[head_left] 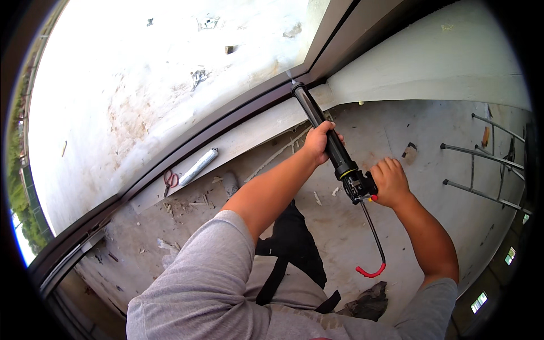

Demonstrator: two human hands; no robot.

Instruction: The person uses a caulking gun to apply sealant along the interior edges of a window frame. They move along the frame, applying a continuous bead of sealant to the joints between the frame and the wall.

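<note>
We are running sealant along the window frame (pixel 226 122), nozzle toward 12 o'clock; left hand (pixel 318 141) wrapping the caulking gun (pixel 331 144) barrel, right hand (pixel 390 182) seemingly squeezing its trigger; next, steady pressure

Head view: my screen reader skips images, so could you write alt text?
Both hands hold a black caulking gun, nozzle at the window frame: left hand on the barrel, right hand at the handle. A silver tube and scissors lie on the sill.

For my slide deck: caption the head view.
Both hands, left hand and right hand, aim a black caulking gun at the window frame corner.
</note>
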